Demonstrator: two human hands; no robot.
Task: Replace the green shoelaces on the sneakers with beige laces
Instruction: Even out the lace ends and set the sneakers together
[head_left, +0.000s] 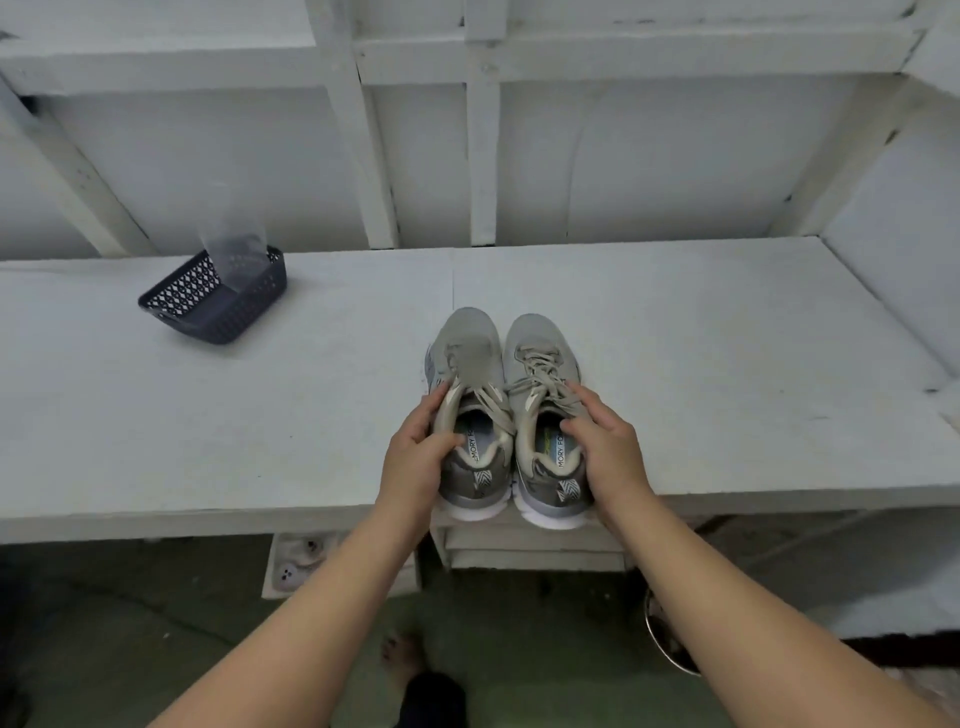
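Note:
Two grey sneakers stand side by side, toes away from me, near the front edge of the white bench (727, 364). My left hand (415, 457) grips the collar of the left sneaker (470, 343), thumb inside the opening. My right hand (605, 447) grips the collar of the right sneaker (535, 338), thumb inside it. Beige laces (537, 371) run across the right sneaker. The left sneaker's laces look pale too, partly hidden by my fingers. No green lace shows.
A dark blue plastic basket (218, 306) with a clear plastic bag in it sits tilted at the back left of the bench. White shelf posts rise behind. A power strip (301, 558) and a metal bowl (665, 639) lie below the bench edge.

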